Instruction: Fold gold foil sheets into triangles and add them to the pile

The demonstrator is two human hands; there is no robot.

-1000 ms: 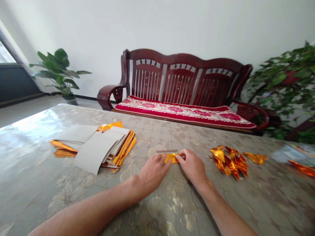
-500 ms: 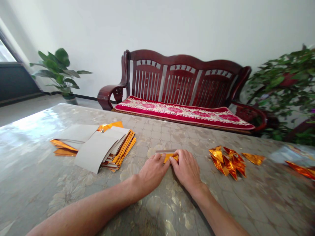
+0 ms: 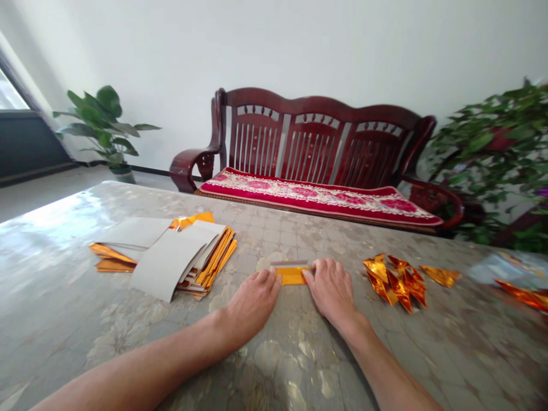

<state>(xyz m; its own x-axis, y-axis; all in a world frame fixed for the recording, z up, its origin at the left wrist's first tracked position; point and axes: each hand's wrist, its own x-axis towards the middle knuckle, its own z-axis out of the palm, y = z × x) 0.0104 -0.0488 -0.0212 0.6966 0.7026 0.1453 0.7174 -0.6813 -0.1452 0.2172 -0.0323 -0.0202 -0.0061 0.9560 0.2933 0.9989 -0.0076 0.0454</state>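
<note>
A small sheet of gold foil paper, folded into a narrow strip with a grey band along its far edge, lies on the table in front of me. My left hand grips its left end, with the fingers closed together and the thumb tip on the gold face. At the opposite end my right hand is closed, its thumb pressing the right edge and its other fingers curled beyond. The undersides of both hands are hidden.
To the left lies a stack of grey-backed gold foil sheets. Several folded gold foil pieces sit at the right, near a clear plastic bag. A wooden bench stands beyond the table.
My hands have slid apart from the middle of the foil strip to its two ends. More of its gold face now shows between them.
</note>
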